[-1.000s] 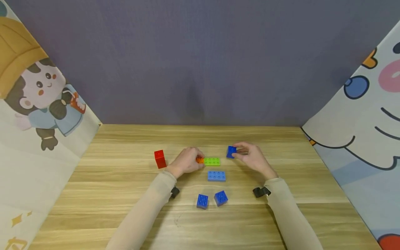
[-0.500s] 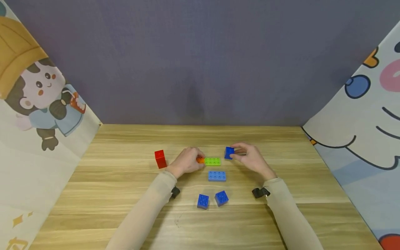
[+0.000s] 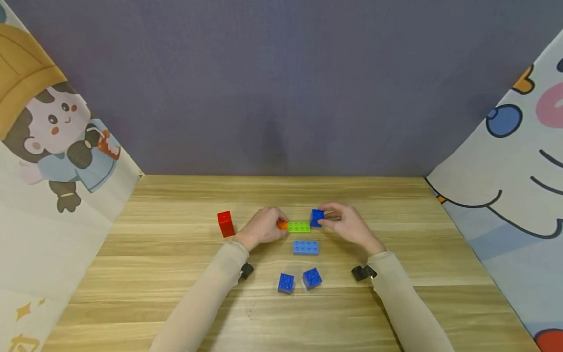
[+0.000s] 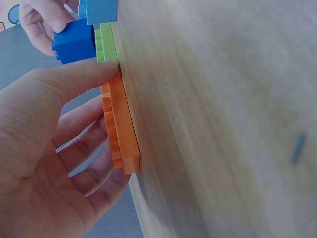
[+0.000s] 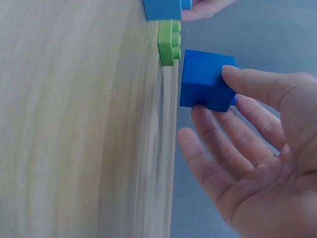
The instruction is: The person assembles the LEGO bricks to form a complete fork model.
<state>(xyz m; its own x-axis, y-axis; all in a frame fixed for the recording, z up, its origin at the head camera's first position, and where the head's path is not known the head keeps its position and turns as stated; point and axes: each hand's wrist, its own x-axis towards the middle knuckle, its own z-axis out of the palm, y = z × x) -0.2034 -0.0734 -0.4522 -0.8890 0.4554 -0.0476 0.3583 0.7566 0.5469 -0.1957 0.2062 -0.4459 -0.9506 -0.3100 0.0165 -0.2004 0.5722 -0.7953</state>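
Observation:
In the head view my left hand grips a long orange toy brick, which lies on the table with its studs showing. The thumb rests near where it meets a lime green brick, end to end. Most of the orange brick is hidden from the head view by the hand. My right hand pinches a dark blue brick between thumb and fingers. This brick is held off the table, just beyond the green brick's right end, a small gap apart in the right wrist view.
A light blue brick lies in front of the green one. Nearer the person sit two dark blue bricks, one on the left and a turned one on the right. A tall red block stands left of the left hand.
My right hand has carried the dark blue brick leftward and slightly nearer, toward the green brick's right end. The left hand stays in place on the orange brick.

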